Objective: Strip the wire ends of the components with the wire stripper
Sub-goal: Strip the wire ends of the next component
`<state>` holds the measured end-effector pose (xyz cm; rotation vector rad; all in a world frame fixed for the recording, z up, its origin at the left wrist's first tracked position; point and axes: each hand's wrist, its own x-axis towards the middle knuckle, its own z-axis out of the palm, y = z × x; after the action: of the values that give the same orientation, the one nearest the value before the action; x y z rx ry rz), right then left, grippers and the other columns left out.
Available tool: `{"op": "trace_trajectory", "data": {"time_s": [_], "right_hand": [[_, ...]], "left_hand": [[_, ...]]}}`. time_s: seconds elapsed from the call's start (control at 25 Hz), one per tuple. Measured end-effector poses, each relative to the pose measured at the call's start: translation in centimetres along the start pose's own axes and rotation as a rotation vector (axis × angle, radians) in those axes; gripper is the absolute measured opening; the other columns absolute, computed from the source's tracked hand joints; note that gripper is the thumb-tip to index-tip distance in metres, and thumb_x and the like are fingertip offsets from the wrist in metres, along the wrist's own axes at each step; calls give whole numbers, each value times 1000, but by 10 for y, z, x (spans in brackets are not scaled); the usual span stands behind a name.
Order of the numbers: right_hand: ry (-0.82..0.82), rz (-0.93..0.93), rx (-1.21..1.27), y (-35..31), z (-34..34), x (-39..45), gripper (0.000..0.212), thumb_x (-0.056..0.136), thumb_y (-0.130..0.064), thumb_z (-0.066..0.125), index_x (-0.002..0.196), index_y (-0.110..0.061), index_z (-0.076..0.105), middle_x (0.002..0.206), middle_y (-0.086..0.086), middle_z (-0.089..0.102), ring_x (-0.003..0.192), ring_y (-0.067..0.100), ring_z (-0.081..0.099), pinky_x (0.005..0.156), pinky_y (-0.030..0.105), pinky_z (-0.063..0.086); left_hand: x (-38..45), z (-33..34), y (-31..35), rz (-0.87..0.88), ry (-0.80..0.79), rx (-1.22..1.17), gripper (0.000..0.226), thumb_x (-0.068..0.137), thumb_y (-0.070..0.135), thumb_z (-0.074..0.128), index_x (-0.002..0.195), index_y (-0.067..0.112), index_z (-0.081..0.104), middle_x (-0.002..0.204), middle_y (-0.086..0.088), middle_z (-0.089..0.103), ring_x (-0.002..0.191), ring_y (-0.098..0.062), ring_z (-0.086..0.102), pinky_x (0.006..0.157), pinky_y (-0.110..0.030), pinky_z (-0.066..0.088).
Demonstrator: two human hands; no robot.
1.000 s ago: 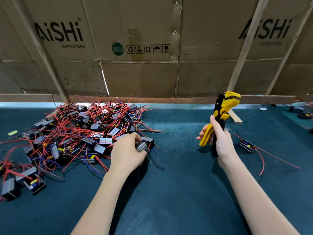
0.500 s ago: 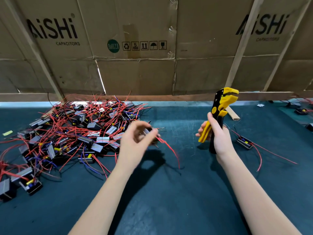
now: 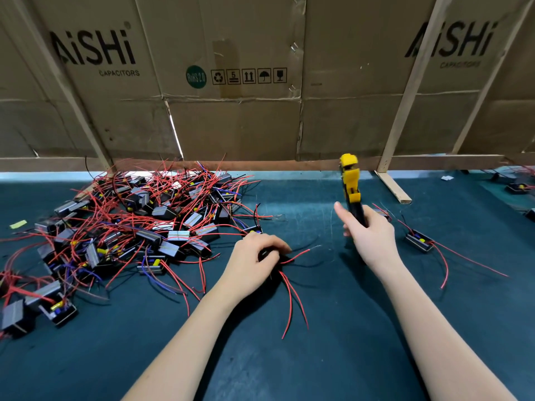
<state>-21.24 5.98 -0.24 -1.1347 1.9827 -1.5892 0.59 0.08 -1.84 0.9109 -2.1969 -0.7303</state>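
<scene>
Nearest us, our left hand (image 3: pixel 256 253) curls over a small black component (image 3: pixel 267 256) and pins it to the dark green mat (image 3: pixel 318 357) — its red wires (image 3: pixel 292 296) fan out toward us and to the right. Just beyond, our right hand (image 3: pixel 366 235) grips the handles of the yellow-and-black wire stripper (image 3: pixel 351 183), head pointing up, index finger stretched out to the left. One lone component (image 3: pixel 418 241) lies to its right. Farther left sits the heap of components (image 3: pixel 130 227) — behind everything stands a cardboard wall (image 3: pixel 231 111).
</scene>
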Motion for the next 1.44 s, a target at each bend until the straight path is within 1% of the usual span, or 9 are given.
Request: {"op": "trace_trajectory", "data": {"time_s": [0.2,0.32,0.4,0.52,0.68,0.96,1.12,1.32,1.44], "right_hand": [[33,-25,-180,0,2,-4,55,76,-65,65,67,-14,46,51,-12,43,54,10,42,56,29,34],[126,-180,-513,2,-3,-2,50,76,-68,62,72,-20,50,66,-10,55,70,18,55,68,35,40],[175,-272,-818,6,-4,0,54,76,-73,55,83,-19,54,81,-5,61,86,22,57,79,38,36],[174,-322,-999,12,0,-2,60,77,-75,52,91,-17,55,91,-1,62,97,24,56,81,37,29],[208,-405,-1000,14,5,-4,59,76,-71,57,88,-13,54,85,2,61,90,27,57,79,38,29],[213,-461,-1033,14,5,-3,58,75,-68,61,85,-12,54,81,4,59,85,30,57,78,40,31],[199,-484,-1011,14,6,-3,56,75,-68,62,82,-13,53,78,2,58,81,29,57,76,39,30],[189,-511,-1003,12,6,-4,55,74,-67,65,80,-13,54,73,2,58,75,29,58,75,39,32],[205,-504,-1011,12,7,-5,55,74,-66,66,77,-13,52,72,2,58,73,30,58,73,39,31]], "left_hand": [[-1,1,-2,92,-40,-37,4,86,20,74,83,18,76,79,10,70,87,-13,56,83,-24,41],[0,2,-5,20,-23,-137,14,91,15,66,78,20,67,74,16,64,76,-3,55,77,-20,41],[2,2,-7,-71,-16,-269,20,97,12,57,79,21,59,74,14,58,72,-5,50,75,-24,40],[3,0,-10,-61,6,-358,15,98,18,55,83,18,57,73,5,53,69,-9,45,70,-27,37],[4,0,-13,-42,72,-313,19,95,29,57,81,24,68,69,-13,57,60,-10,42,61,-26,34],[5,1,-17,-54,43,-380,19,95,22,57,80,19,68,61,11,55,60,-7,46,63,-22,38],[6,2,-17,-87,77,-359,18,96,19,60,81,22,69,65,-8,57,60,-11,43,62,-28,35],[8,-1,-18,-117,58,-334,18,93,14,63,79,21,72,73,-23,64,52,-6,37,55,-20,32],[6,-2,-17,-95,46,-357,16,91,15,64,78,20,73,76,-20,66,54,-5,41,55,-18,33]]}}
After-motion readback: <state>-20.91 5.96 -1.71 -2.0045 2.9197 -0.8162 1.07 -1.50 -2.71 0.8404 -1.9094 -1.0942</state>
